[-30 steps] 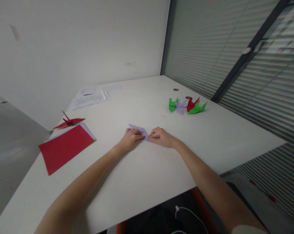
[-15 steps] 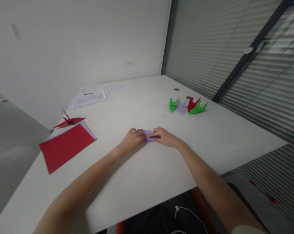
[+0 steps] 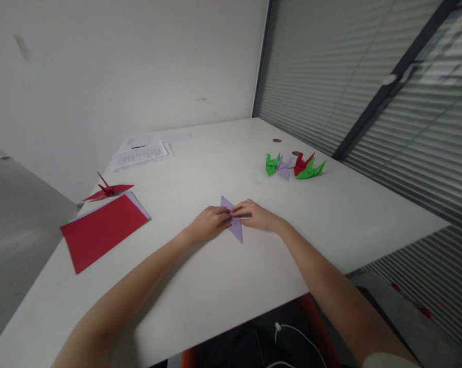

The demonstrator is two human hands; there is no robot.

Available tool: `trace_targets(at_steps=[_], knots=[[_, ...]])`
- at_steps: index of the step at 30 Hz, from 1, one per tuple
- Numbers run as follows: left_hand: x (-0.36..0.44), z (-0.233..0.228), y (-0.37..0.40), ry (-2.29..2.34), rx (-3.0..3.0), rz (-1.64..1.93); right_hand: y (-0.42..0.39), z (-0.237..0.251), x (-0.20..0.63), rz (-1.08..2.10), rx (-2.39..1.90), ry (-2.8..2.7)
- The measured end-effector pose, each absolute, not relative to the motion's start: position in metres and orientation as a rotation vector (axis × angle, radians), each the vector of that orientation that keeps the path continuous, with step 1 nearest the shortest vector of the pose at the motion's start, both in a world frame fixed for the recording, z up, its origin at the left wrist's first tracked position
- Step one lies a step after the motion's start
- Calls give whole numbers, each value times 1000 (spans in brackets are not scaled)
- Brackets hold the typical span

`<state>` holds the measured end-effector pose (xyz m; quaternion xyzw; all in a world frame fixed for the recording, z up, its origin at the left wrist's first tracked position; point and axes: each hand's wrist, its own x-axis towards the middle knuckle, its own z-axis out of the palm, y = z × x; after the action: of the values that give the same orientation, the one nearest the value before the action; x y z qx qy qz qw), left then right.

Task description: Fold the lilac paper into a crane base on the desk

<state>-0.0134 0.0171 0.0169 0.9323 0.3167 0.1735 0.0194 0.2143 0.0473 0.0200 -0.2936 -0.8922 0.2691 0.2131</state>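
Note:
A small lilac folded paper [image 3: 234, 228] lies on the white table [image 3: 223, 286], with one point toward the wall and one toward me. My left hand [image 3: 209, 224] presses on its left side with the fingertips. My right hand [image 3: 255, 215] pinches its middle from the right. Both hands meet over the paper and hide its centre.
A stack of coloured sheets with red on top [image 3: 102, 231] lies at the left, a red paper crane [image 3: 108, 190] behind it. Printed white papers [image 3: 141, 155] sit at the back. Several green, lilac and red folded cranes [image 3: 294, 166] stand at the right near the blinds.
The lilac paper has been turned and refolded: it lay as a flat diamond pointing left, then was bunched small between the hands, and now shows points toward the wall and toward me.

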Motion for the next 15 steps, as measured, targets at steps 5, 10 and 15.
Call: trace_targets(at_steps=[5,10,15], knots=[[-18,8,25,943,2961,565,49,16,214,687,-877,-2487],[-21,5,26,915,2995,599,49,15,214,671,-866,-2491],[-21,6,25,926,2910,660,54,8,214,588,-921,-2475]])
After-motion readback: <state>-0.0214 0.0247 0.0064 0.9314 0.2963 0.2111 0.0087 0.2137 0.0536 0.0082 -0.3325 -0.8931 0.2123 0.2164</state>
